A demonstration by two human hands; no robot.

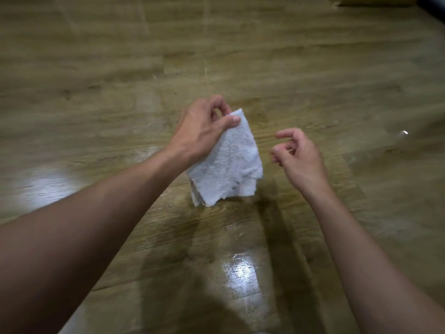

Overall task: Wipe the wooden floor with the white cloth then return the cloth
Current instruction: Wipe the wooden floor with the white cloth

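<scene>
The left hand point(204, 126) pinches the white cloth point(228, 162) by its top corner, so it hangs above the wooden floor point(96, 68); the right hand point(298, 155), loosely curled, holds nothing.

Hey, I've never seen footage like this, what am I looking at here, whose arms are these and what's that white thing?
There is no machine here. One camera sits on a person's head and looks forward and down, so you see their own two bare arms. The left hand pinches the top of a white cloth, which hangs down over the wooden floor. The right hand is beside the cloth, not touching it, fingers loosely curled and empty. The floor shines with reflected light.
</scene>
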